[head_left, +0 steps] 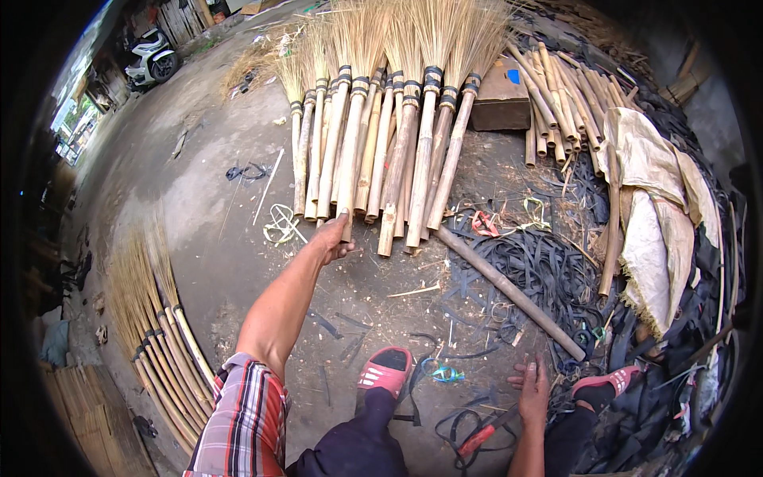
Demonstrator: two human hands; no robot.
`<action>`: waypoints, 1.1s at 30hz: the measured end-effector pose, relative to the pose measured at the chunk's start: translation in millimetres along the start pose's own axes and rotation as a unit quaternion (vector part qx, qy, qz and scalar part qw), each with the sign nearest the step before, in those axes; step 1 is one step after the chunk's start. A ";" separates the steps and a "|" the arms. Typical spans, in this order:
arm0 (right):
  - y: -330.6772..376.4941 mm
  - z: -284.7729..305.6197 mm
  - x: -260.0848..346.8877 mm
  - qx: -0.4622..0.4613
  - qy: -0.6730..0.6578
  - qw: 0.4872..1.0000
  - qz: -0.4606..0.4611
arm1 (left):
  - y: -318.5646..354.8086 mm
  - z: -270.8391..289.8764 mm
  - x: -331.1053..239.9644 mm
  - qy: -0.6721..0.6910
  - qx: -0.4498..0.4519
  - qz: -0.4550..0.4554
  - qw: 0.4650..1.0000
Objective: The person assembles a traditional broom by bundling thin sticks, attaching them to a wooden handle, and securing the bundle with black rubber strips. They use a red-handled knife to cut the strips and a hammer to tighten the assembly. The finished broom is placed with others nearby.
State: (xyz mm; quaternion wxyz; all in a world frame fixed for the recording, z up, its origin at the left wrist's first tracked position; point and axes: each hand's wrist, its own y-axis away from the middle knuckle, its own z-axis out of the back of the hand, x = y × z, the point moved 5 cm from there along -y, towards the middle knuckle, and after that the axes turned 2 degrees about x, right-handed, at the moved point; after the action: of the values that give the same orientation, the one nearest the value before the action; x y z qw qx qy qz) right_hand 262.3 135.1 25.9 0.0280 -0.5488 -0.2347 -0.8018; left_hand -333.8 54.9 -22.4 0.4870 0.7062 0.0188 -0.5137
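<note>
A row of brooms [389,151] with bamboo handles and bristle heads bound in black strips lies ahead of me, bristles pointing away. My left hand [331,242] reaches out to the near end of one broom handle [347,171]; the thumb lies along the bamboo and the fingers curl under its end. Low on the right, my right hand [532,388] is open and holds nothing, its fingers stretched out. Beside it on the ground lies a tool with a red handle [476,440]; its other end is hard to make out.
More brooms [171,366] lie at the left. A loose pole [513,294] crosses a heap of black strips [548,266]. Bamboo poles [560,99], a cardboard box [501,97] and a pale sack [648,215] are at the right. A motorbike [152,60] stands far left.
</note>
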 end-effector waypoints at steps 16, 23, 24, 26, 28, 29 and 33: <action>86.8 58.6 10.6 0.023 0.203 0.978 -0.034 | 27.5 3.2 94.4 -0.053 -0.099 -0.076 0.991; 163.9 131.7 32.2 -0.080 0.282 0.955 0.051 | 145.0 -42.8 267.0 -0.149 0.110 0.112 0.976; 178.4 144.5 27.7 -0.099 0.297 0.950 0.024 | 154.5 -45.9 262.9 -0.157 0.124 0.075 0.977; 208.3 161.9 18.5 -0.144 0.288 0.947 0.009 | 171.8 -49.8 246.6 -0.202 0.112 0.061 0.971; 236.6 173.9 1.0 -0.196 0.251 0.947 -0.048 | 183.3 -63.5 215.0 -0.179 0.130 0.073 0.973; 244.4 174.2 -3.0 -0.217 0.248 0.944 -0.013 | 189.6 -73.4 196.9 -0.160 0.141 0.090 0.973; 260.2 168.6 -26.9 -0.274 0.244 0.930 -0.005 | 220.0 -125.0 91.2 -0.297 0.165 -0.039 0.940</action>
State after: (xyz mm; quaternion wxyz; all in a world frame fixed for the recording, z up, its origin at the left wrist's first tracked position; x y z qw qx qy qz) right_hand 497.8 -33.1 140.3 -0.0711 -0.3212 0.0055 -0.9443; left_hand -86.6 -15.3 56.6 0.3268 0.5903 -0.1847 -0.7146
